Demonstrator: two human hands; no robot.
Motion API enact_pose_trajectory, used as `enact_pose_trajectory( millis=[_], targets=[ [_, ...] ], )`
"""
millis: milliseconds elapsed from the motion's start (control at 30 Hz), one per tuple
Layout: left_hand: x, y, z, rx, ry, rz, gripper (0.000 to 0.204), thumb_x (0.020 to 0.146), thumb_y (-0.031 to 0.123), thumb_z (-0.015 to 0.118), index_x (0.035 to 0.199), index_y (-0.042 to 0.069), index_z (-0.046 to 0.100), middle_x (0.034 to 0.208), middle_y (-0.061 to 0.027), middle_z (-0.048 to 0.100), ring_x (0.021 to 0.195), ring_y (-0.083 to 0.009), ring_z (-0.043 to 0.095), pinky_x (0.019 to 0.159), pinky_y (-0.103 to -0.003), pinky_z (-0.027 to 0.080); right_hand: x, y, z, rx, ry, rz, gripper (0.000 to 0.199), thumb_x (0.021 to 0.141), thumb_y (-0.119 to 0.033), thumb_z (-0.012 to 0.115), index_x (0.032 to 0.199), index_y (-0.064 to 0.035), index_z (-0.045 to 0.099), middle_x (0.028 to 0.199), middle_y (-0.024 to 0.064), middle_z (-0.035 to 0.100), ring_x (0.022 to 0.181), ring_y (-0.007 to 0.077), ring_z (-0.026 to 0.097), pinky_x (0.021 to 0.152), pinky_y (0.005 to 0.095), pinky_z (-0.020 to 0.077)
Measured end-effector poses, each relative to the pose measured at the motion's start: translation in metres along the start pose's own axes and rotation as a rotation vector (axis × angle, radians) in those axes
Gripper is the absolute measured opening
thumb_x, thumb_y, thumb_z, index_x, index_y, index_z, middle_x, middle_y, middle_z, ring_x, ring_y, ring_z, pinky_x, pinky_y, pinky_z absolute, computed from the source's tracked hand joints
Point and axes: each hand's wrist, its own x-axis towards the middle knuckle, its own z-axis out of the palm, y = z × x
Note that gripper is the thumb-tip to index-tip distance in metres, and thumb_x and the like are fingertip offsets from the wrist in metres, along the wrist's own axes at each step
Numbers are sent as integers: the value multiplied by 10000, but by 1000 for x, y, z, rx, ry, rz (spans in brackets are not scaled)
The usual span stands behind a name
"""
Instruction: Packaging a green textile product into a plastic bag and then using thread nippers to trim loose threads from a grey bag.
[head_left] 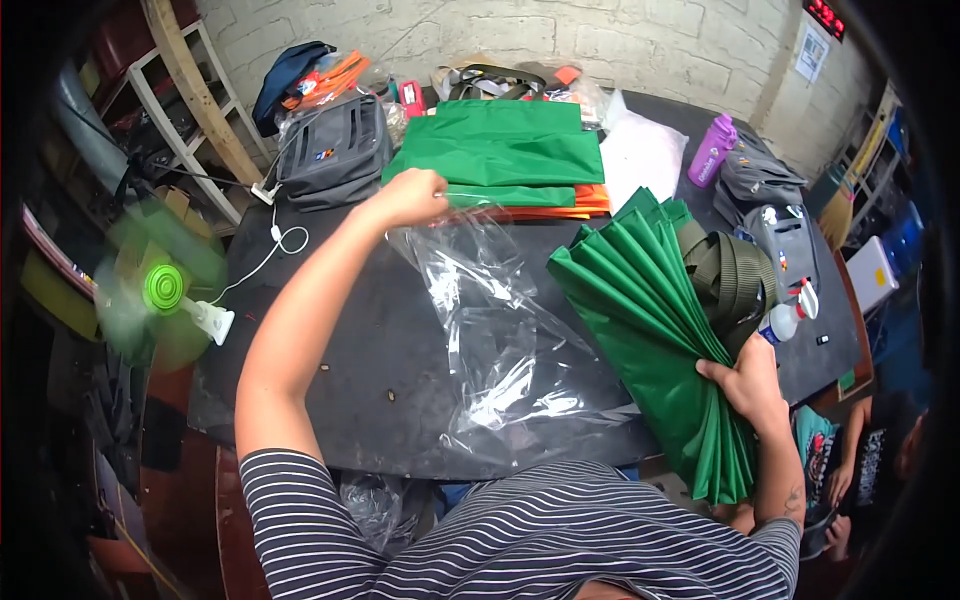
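The left hand (412, 197) was closed in a fist on the top edge of a clear, crinkled plastic bag (497, 340) that trailed down the middle of the dark tabletop (330, 330). The right hand (748, 385) gripped a pleated, fan-folded green fabric bundle (650, 310) near the tabletop's right edge, apparently with an olive webbing strap (728, 275) tucked against it.

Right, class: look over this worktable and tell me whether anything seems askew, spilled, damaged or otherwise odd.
Nothing looks spilled or damaged. The clear plastic bag is crumpled across the black table, pinched at its top by the left hand. The right hand grips a pleated green fabric bundle that hangs over the table's near edge.
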Motion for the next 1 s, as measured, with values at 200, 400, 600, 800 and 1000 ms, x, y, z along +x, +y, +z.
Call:
enact_pose_trajectory(
  millis=[200, 400, 600, 800, 1000],
  targets=[
    [-29, -114, -135, -83, 344, -314, 269, 797, 269, 620, 849, 11, 676, 709, -91, 657, 627, -178, 599, 599, -349, 490, -5, -1, -3, 32, 39, 5, 415, 588, -201, 815, 664, 82, 520, 655, 240, 550, 641, 419, 548, 610, 478, 425],
    [-60, 15, -230, 229, 1656, 112, 153, 891, 170, 586, 931, 56, 680, 934, -85, 653, 806, -196, 632, 697, -325, 503, -18, 27, 6, -14, 115, 88, 422, 582, -207, 821, 652, 70, 511, 679, 246, 555, 664, 429, 546, 618, 481, 424],
    [-32, 98, 51, 129, 597, 434, 297, 739, 86, 580, 1025, 7, 591, 966, -209, 598, 884, -370, 574, 803, -474, 446, -26, 33, 5, -124, 182, 94, 349, 579, -148, 789, 654, 71, 527, 605, 227, 531, 576, 360, 545, 563, 436, 407],
    [-40, 100, 187, -503, 374, 209, 226, 797, 3, 516, 995, -33, 620, 952, -180, 635, 879, -347, 617, 810, -432, 483, -32, 18, -12, -87, 38, 177, 385, 607, -204, 799, 684, 72, 543, 713, 245, 555, 698, 426, 537, 640, 481, 414],
    [-43, 116, 165, -387, 387, 55, 922, 671, 1, 690, 1445, 71, 193, 1398, -211, 356, 1097, -403, 528, 861, -420, 493, -34, 19, -6, -98, 40, 121, 420, 598, -215, 806, 587, 66, 494, 625, 238, 531, 631, 423, 535, 609, 481, 415]
  ],
)
